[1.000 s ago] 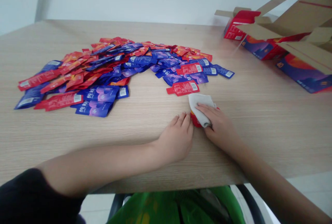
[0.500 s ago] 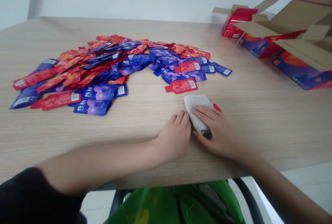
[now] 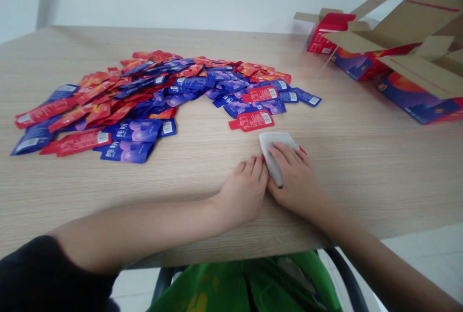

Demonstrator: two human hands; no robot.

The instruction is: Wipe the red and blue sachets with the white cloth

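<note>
My right hand (image 3: 294,177) lies flat on a folded white cloth (image 3: 273,145), pressing it onto a red sachet (image 3: 301,149) whose edges peek out beneath on the wooden table (image 3: 361,167). The fingers are stretched over the cloth. Just left of it, my left hand (image 3: 244,191) rests on the table with its fingertips touching the sachet's near end beside the cloth. A single red sachet (image 3: 252,120) lies just beyond the cloth, at the near edge of a wide pile of red and blue sachets (image 3: 144,95).
Opened cardboard cartons printed red and blue (image 3: 405,61) lie at the back right of the table. A small red box (image 3: 323,37) stands behind them. A green bag (image 3: 249,288) sits under the table's front edge, between my arms.
My right hand with the cloth slid slightly back and forth over the red sachet; the left hand stayed beside it. The view shifted a little.
</note>
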